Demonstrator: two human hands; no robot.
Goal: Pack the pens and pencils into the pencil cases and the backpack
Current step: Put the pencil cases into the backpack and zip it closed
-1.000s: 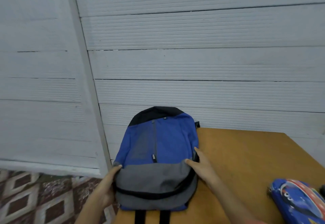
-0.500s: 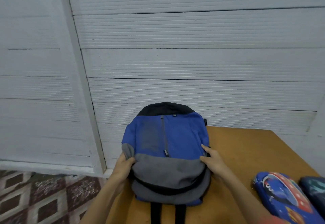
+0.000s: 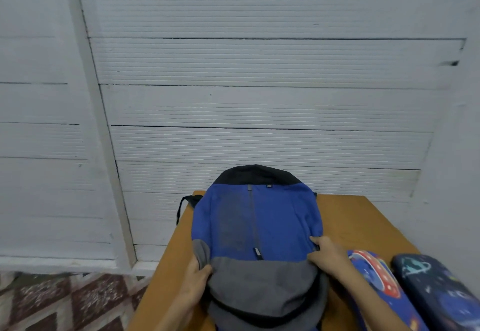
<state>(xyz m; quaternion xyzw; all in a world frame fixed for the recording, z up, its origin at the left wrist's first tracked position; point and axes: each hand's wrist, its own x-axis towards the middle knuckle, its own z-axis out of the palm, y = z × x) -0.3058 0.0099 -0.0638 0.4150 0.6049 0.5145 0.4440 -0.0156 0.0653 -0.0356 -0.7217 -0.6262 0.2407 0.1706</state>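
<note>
A blue, grey and black backpack (image 3: 259,226) lies flat on the wooden table (image 3: 363,216), its black top toward the wall, front zip closed. My left hand (image 3: 198,276) pinches the grey fabric at the backpack's left edge. My right hand (image 3: 327,254) grips its right edge where blue meets grey. Right of the backpack lie two hard pencil cases side by side: a blue one with a red rocket print (image 3: 381,286) and a dark navy space-print one (image 3: 439,289). Both look closed. No pens or pencils are visible.
A white ribbed wall (image 3: 259,96) rises directly behind the table. The table's left edge (image 3: 166,252) drops to a patterned red and white tile floor (image 3: 65,302). A black strap (image 3: 185,202) of the backpack hangs off the table's far left corner.
The backpack has been slid to the right, further onto the table, with both hands holding its sides. The view shifted, bringing the second navy pencil case into sight.
</note>
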